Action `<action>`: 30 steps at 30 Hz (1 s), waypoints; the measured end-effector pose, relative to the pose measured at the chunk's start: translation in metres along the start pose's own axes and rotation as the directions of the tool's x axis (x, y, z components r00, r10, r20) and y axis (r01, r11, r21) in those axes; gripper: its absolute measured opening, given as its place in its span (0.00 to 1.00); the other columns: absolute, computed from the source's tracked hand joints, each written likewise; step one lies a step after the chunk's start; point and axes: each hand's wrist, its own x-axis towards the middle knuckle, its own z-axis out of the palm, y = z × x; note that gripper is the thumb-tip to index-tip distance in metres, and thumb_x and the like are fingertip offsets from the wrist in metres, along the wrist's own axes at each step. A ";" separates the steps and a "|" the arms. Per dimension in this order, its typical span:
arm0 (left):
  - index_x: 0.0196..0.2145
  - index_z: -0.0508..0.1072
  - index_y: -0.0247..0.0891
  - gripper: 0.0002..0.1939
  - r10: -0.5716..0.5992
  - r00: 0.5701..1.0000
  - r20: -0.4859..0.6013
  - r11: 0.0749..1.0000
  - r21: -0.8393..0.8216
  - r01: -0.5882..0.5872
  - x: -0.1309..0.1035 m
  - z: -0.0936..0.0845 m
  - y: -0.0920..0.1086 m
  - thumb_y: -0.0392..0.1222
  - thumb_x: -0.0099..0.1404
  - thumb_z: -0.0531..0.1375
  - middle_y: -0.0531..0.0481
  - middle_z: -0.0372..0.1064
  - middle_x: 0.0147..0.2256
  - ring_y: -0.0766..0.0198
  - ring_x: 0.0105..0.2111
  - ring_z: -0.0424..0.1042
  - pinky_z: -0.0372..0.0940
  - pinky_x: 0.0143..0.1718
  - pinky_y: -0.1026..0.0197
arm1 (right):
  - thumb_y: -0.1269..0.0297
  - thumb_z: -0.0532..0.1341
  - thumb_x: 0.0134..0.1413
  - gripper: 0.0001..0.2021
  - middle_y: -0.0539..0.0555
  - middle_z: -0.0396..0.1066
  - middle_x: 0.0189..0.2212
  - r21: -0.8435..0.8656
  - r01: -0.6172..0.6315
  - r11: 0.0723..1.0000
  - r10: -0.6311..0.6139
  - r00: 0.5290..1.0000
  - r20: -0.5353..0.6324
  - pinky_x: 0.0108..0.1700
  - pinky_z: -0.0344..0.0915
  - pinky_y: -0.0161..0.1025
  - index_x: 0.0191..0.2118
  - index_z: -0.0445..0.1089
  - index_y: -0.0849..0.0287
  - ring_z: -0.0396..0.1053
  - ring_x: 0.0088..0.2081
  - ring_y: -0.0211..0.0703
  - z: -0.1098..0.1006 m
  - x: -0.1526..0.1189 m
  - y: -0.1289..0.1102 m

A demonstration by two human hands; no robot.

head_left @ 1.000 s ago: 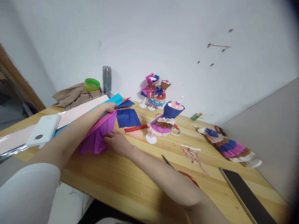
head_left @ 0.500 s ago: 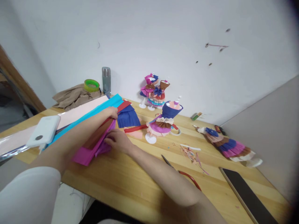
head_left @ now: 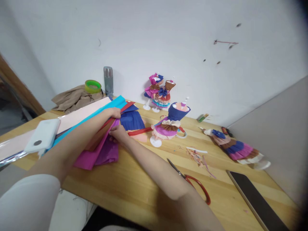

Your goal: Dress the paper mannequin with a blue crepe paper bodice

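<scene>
Folded sheets of crepe paper lie in a stack on the left of the table: light pink, turquoise (head_left: 119, 102), red, brown and magenta (head_left: 88, 159). My left hand (head_left: 114, 113) is closed on the far end of the stack, its fingertips partly hidden. Just below it, my right hand (head_left: 118, 132) pinches the edge of the magenta crepe paper, and a darker purple fold (head_left: 108, 152) hangs open beneath. Beside my hands lies blue crepe paper (head_left: 133, 121). A small dress form (head_left: 169, 123) in a blue, magenta and peach paper dress stands to the right.
Red-handled scissors (head_left: 190, 178) lie near my right forearm, with paper scraps (head_left: 197, 158) beyond. A phone (head_left: 255, 199) and a dressed form lying down (head_left: 237, 148) are at right. Two dressed forms (head_left: 158, 93), a flask (head_left: 108, 81), green tape (head_left: 92, 86) and a white power bank (head_left: 42, 135) stand or lie farther back and left.
My right hand has shifted slightly up toward my left hand. More of the purple fold now shows below it. My left hand keeps its place on the stack.
</scene>
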 end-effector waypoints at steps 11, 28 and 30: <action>0.53 0.69 0.35 0.19 -0.093 0.990 0.102 0.990 0.113 0.082 -0.007 -0.003 0.016 0.46 0.68 0.59 0.43 0.68 0.52 0.54 0.48 0.71 0.70 0.47 0.48 | 0.67 0.59 0.59 0.11 0.45 0.64 0.15 0.463 -0.083 0.882 0.071 0.997 0.044 0.19 0.61 0.26 0.25 0.62 0.59 0.62 0.16 0.30 0.010 0.007 -0.002; 0.42 0.77 0.32 0.21 -0.052 0.999 0.013 0.995 0.082 0.051 -0.005 0.013 0.012 0.45 0.52 0.68 0.35 0.75 0.43 0.42 0.49 0.70 0.64 0.47 0.54 | 0.64 0.58 0.51 0.05 0.49 0.69 0.22 -0.274 0.109 0.956 -0.167 0.967 -0.195 0.26 0.60 0.33 0.27 0.67 0.57 0.65 0.23 0.37 -0.144 -0.195 0.095; 0.45 0.77 0.35 0.24 -0.018 0.999 -0.034 0.998 0.060 0.020 -0.006 0.016 0.018 0.46 0.51 0.68 0.35 0.74 0.46 0.41 0.52 0.67 0.63 0.48 0.54 | 0.62 0.56 0.50 0.06 0.52 0.72 0.25 -0.373 -0.004 0.928 -0.144 0.919 -0.368 0.28 0.63 0.36 0.29 0.69 0.57 0.68 0.24 0.41 -0.181 -0.213 0.115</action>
